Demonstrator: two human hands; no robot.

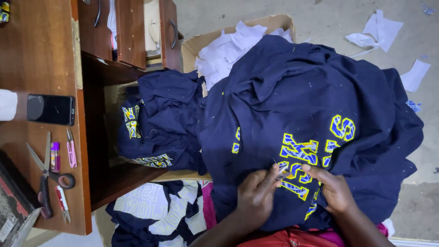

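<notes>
Two hands: left hand (258,194) and right hand (333,187), both on one navy garment (311,96) with yellow-and-blue lettering. One further heap of navy garments (160,119) in the recess beneath the tabletop (41,59); their separate number cannot be told. One cardboard box (274,23) holding white paper scraps, too many and overlapped to count. On the tabletop: one black phone (50,110), one pair of large scissors (48,176), one pink thread snip (71,148), one red-and-white thread snip (62,201), one small pink-and-yellow stick (55,156). Two drawer handles (173,33). On the floor (320,18), two larger white paper pieces (379,29)
</notes>
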